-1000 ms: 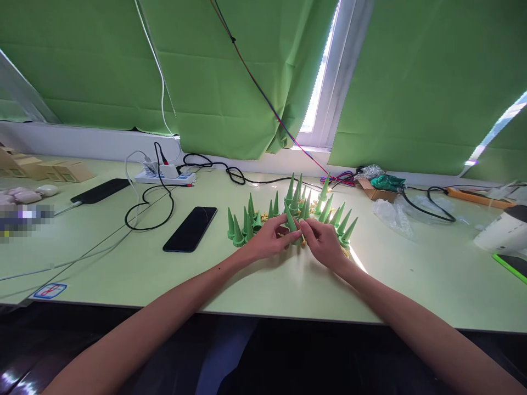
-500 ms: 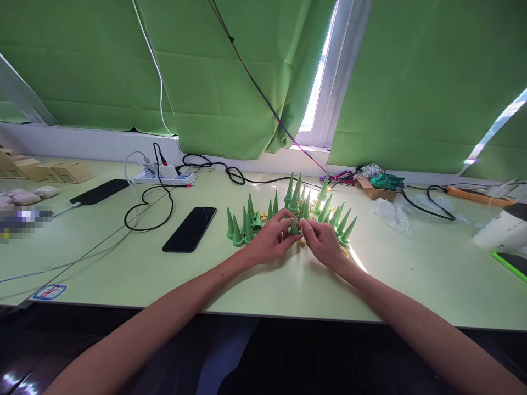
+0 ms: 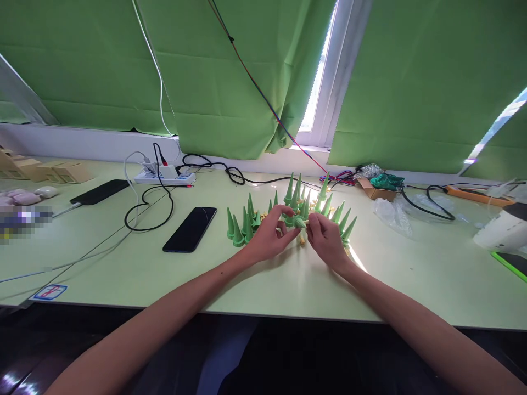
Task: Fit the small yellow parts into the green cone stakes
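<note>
Between its thumb and fingers, my left hand (image 3: 269, 233) holds a small green cone (image 3: 299, 222), tilted with its tip towards the right. My right hand (image 3: 326, 238) is pinched close beside the cone's tip; what its fingertips grip, if anything, is too small to make out. Several green cones stand upright on the table behind and on both sides of my hands, among them a cone (image 3: 237, 232) at the left and a cone (image 3: 348, 230) at the right. Small yellowish pieces (image 3: 302, 240) lie among the cones and under my hands.
A black phone (image 3: 190, 229) lies left of the cones. Further left are a power strip (image 3: 164, 177), looped black cable and a dark device (image 3: 100, 192). At the right are clear plastic bags (image 3: 393, 215), a small cardboard box (image 3: 375, 190) and a white device (image 3: 502, 227).
The held cone has turned from upright to tilted, its tip now towards the right. My right hand has shifted slightly to the right, and my left fingers have opened a little around the cone.
</note>
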A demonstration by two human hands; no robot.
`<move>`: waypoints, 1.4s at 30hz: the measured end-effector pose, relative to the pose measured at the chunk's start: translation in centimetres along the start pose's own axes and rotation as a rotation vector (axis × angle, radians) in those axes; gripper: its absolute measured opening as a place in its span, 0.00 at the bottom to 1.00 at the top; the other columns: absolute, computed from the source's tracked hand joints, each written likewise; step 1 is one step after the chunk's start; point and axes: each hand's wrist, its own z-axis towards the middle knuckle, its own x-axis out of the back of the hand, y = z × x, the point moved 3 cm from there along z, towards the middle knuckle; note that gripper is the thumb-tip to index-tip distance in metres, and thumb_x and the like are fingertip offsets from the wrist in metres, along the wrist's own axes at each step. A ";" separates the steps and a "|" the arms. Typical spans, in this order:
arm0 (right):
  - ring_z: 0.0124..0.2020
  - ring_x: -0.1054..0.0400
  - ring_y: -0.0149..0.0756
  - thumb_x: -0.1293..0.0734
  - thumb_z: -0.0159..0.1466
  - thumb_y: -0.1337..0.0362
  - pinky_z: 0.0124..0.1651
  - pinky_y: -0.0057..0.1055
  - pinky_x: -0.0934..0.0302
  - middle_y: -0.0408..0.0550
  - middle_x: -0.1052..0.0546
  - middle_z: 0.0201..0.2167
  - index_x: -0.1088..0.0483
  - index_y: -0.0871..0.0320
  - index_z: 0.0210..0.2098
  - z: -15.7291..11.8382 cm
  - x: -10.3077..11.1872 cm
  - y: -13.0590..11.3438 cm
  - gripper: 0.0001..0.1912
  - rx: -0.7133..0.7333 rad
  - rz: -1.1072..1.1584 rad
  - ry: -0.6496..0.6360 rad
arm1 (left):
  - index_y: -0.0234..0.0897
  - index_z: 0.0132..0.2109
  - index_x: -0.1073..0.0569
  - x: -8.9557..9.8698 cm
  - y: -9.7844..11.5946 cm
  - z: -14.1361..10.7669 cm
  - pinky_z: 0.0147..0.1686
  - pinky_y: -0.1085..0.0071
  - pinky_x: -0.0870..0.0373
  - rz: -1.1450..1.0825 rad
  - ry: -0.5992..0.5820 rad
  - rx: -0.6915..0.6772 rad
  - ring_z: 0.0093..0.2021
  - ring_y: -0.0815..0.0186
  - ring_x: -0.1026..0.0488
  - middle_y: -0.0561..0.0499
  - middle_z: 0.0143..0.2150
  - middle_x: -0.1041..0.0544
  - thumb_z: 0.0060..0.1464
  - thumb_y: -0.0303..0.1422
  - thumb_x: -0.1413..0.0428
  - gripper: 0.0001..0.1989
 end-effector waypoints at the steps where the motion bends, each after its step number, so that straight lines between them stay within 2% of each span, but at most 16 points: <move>1: 0.19 0.47 0.29 0.44 0.69 0.43 0.20 0.28 0.51 0.39 0.42 0.17 0.45 0.54 0.24 0.0 0.0 0.0 0.25 -0.006 0.013 0.006 | 0.39 0.48 0.36 0.0 -0.1 0.0 0.25 0.77 0.37 -0.015 0.006 0.020 0.26 0.77 0.35 0.48 0.51 0.32 0.58 0.42 0.44 0.16; 3: 0.18 0.47 0.28 0.44 0.69 0.43 0.20 0.27 0.51 0.38 0.42 0.17 0.46 0.54 0.24 0.0 0.0 0.1 0.25 -0.019 0.030 0.007 | 0.39 0.46 0.35 0.1 -0.4 0.2 0.24 0.77 0.38 -0.047 0.031 0.059 0.25 0.77 0.35 0.50 0.47 0.30 0.57 0.44 0.43 0.17; 6: 0.18 0.47 0.28 0.44 0.69 0.44 0.20 0.27 0.51 0.37 0.42 0.18 0.47 0.54 0.24 0.1 0.0 0.1 0.24 -0.038 0.041 0.002 | 0.38 0.42 0.34 0.2 -0.8 0.3 0.22 0.77 0.40 -0.093 0.049 0.122 0.22 0.75 0.36 0.54 0.32 0.29 0.58 0.47 0.44 0.17; 8: 0.18 0.48 0.27 0.44 0.70 0.45 0.20 0.27 0.51 0.37 0.43 0.18 0.47 0.54 0.24 0.1 0.0 0.1 0.24 -0.043 0.045 -0.003 | 0.38 0.39 0.34 0.1 -0.9 0.4 0.20 0.77 0.41 -0.122 0.009 0.156 0.19 0.73 0.37 0.57 0.23 0.33 0.60 0.49 0.47 0.17; 10: 0.18 0.48 0.27 0.44 0.70 0.46 0.20 0.27 0.51 0.37 0.43 0.18 0.47 0.54 0.25 0.0 0.0 0.1 0.24 -0.043 0.051 -0.010 | 0.37 0.37 0.33 0.1 -0.9 0.5 0.19 0.76 0.42 -0.144 -0.038 0.167 0.17 0.73 0.38 0.58 0.18 0.36 0.61 0.51 0.50 0.20; 18: 0.18 0.46 0.27 0.43 0.70 0.47 0.21 0.27 0.50 0.38 0.39 0.19 0.44 0.54 0.26 0.0 -0.1 0.1 0.22 -0.028 0.060 -0.036 | 0.35 0.35 0.29 -0.2 -1.2 0.4 0.19 0.75 0.40 -0.234 -0.132 0.236 0.16 0.72 0.36 0.55 0.19 0.31 0.59 0.56 0.51 0.26; 24: 0.18 0.46 0.27 0.43 0.71 0.49 0.21 0.27 0.50 0.38 0.38 0.18 0.44 0.54 0.25 -0.1 -0.3 0.0 0.22 -0.013 0.069 -0.067 | 0.34 0.37 0.28 -0.5 -1.5 0.4 0.17 0.76 0.38 -0.352 -0.194 0.279 0.18 0.71 0.34 0.54 0.20 0.31 0.57 0.56 0.49 0.26; 28: 0.18 0.45 0.27 0.43 0.71 0.50 0.21 0.27 0.50 0.37 0.38 0.17 0.44 0.54 0.27 0.0 -0.3 -0.2 0.21 -0.008 0.058 -0.097 | 0.35 0.35 0.30 -0.3 -1.4 0.4 0.18 0.76 0.38 -0.349 -0.185 0.259 0.19 0.71 0.34 0.54 0.22 0.30 0.56 0.54 0.46 0.23; 34: 0.17 0.44 0.27 0.45 0.72 0.50 0.22 0.27 0.48 0.37 0.37 0.16 0.42 0.54 0.29 0.0 -0.3 -0.5 0.19 -0.004 0.070 -0.134 | 0.36 0.32 0.35 0.1 -1.5 0.4 0.20 0.75 0.41 -0.278 -0.140 0.215 0.19 0.72 0.36 0.56 0.19 0.33 0.57 0.51 0.44 0.21; 42: 0.16 0.45 0.27 0.46 0.72 0.49 0.22 0.28 0.48 0.36 0.38 0.15 0.43 0.54 0.29 0.0 -0.4 -0.8 0.20 0.001 0.055 -0.158 | 0.37 0.34 0.36 0.3 -1.0 0.3 0.20 0.75 0.44 -0.195 -0.102 0.170 0.19 0.73 0.39 0.58 0.19 0.35 0.56 0.49 0.42 0.19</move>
